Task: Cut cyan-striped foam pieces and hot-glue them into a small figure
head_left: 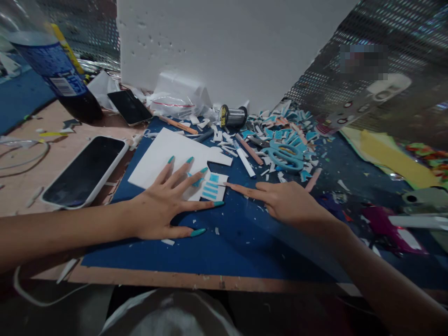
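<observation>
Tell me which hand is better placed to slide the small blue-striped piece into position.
Right, probably. The right hand has its index fingertip at the edge of the small blue-striped piece, while the left hand lies spread flat across the white sheet, seemingly pinning that down.

Cluttered wooden table [17, 191] under blue mat [227, 252]

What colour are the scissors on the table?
The scissors are light blue, clearest in the head view.
</observation>
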`<state>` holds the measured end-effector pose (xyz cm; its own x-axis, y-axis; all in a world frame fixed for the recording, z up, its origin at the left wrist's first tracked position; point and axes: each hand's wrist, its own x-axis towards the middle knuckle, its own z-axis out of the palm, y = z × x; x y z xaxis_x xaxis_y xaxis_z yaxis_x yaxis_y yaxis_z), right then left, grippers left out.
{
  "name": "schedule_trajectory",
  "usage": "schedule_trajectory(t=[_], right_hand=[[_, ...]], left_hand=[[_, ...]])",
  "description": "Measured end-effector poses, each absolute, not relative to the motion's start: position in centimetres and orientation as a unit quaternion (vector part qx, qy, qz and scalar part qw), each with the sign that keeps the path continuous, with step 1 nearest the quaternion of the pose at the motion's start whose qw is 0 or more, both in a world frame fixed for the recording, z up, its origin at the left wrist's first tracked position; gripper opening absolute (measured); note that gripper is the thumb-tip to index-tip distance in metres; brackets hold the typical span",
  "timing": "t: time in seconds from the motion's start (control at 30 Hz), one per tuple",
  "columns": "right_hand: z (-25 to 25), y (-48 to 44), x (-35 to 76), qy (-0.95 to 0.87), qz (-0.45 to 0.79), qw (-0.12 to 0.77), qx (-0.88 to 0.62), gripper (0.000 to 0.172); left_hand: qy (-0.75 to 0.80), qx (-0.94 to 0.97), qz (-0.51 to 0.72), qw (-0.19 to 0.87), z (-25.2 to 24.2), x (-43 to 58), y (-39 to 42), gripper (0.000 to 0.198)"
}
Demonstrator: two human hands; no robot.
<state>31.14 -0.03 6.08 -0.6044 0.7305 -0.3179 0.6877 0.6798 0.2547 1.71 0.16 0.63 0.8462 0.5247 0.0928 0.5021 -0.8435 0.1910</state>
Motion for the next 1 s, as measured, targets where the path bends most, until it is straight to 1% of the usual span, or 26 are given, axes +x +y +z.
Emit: schedule_trajectory(t=[0.13, 0.4, 0.5, 0.63, 0.77, 1.0], right_hand=[[6.4, -0.2, 31.6, 0.889, 0.011, 0.151, 0.432, 0.075], [5.6, 0.0, 30.1, 0.892, 0.044, 0.159, 0.421, 0.071], [5.7, 0.1, 29.7, 0.882, 0.039, 0.185, 0.431, 0.071], [6.1, 0.2, 29.1, 0.869, 0.044, 0.226, 0.438, 0.075], [6.6, 0.5, 28.2, 0.870, 0.064, 0.243, 0.425, 0.076], [7.6, 0.6, 28.0, 0.855, 0.046, 0.288, 0.428, 0.080]], left_hand=[[0.268, 0.958, 0.072, 0.078, 0.7, 1.8, 0.1, 0.061], [0.259, 0.959, 0.075, 0.082, 0.7, 1.6, 0.2, 0.063], [0.258, 0.960, 0.071, 0.086, 0.8, 1.6, 0.2, 0.063], [0.260, 0.959, 0.072, 0.086, 0.9, 1.7, 0.2, 0.062], [0.263, 0.959, 0.070, 0.079, 0.9, 1.8, 0.1, 0.062], [0.267, 0.958, 0.067, 0.075, 0.6, 1.7, 0.1, 0.062]])
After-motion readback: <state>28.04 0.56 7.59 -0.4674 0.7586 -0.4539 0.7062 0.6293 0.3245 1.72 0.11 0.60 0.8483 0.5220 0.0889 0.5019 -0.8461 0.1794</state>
